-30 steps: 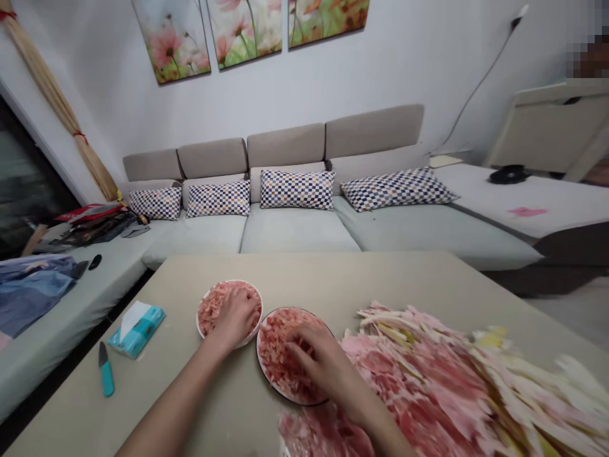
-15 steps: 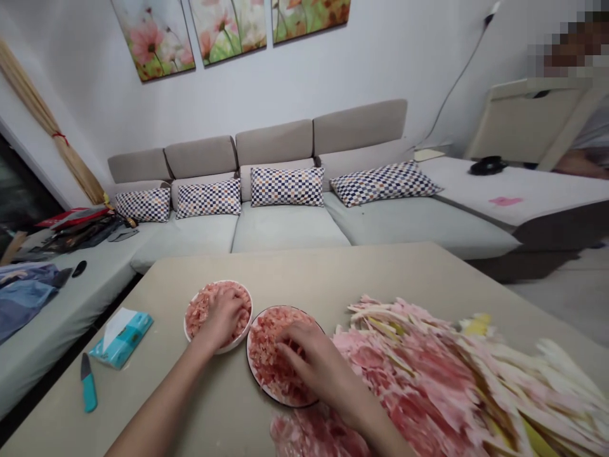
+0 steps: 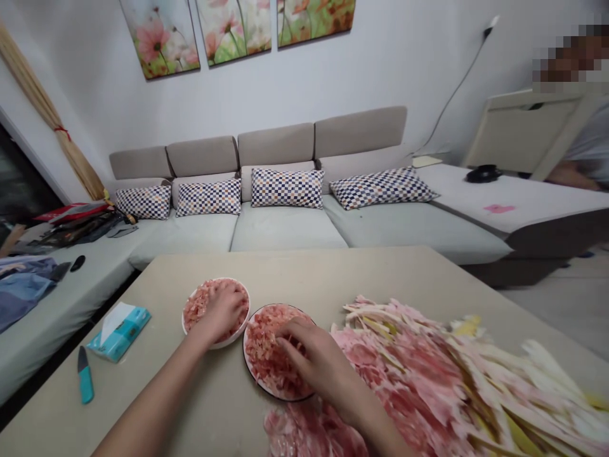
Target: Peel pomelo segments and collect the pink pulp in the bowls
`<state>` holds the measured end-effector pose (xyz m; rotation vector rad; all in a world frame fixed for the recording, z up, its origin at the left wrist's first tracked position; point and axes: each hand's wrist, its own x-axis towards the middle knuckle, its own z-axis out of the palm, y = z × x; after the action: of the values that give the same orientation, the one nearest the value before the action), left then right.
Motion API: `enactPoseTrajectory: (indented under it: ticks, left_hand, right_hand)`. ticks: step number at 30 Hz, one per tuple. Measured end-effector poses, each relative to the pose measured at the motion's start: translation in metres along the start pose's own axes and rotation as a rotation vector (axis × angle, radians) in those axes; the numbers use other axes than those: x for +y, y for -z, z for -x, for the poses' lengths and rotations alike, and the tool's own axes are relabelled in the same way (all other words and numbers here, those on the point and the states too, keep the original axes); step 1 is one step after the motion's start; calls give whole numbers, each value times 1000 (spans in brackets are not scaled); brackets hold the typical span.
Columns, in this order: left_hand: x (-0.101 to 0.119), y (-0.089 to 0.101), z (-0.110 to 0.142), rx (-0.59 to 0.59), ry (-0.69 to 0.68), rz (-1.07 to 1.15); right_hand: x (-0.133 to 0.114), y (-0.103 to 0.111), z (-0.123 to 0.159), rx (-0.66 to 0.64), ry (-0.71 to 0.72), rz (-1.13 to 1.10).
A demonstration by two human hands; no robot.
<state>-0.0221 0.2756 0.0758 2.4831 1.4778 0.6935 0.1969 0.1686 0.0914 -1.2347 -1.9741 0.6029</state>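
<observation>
Two round bowls of chopped pink pieces stand side by side on the beige table. My left hand lies palm down in the white bowl on the left, fingers curled into the pieces. My right hand rests in the dark-rimmed bowl, fingertips bent and pressed into its pink pieces. A large heap of pink and cream petals spreads over the right side of the table, touching my right wrist.
A teal tissue pack and a teal-handled knife lie at the table's left edge. A grey sectional sofa with checked cushions runs behind. Another person sits at the far right.
The view shifted slightly; both hands stay in their bowls, the fingers of the right hand working a little through the pink pieces.
</observation>
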Motion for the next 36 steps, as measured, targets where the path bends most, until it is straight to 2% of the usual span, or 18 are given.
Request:
enactPoseTrajectory:
  ticks: [7,11,14,18,27,36]
  left_hand:
    - [33,12,24,-24,25,254]
    - [51,4,35,-69,96,657]
    - [54,-5,35,-93,150,847]
    - [50,-15,33,-90,206,980]
    - [50,-23,30,-69,198,980]
    - [48,-22,34,-69,179,967]
  right_hand:
    - [4,0,-3,117,46,-62]
    - [6,-6,-7,151,85,-115]
    - [10,-11,-10,159,72,-112]
    - [18,-18,-12,177,17,-68]
    - [19,-18,-9,149,-45,1]
    - [10,-11,-11,107,-56,-112]
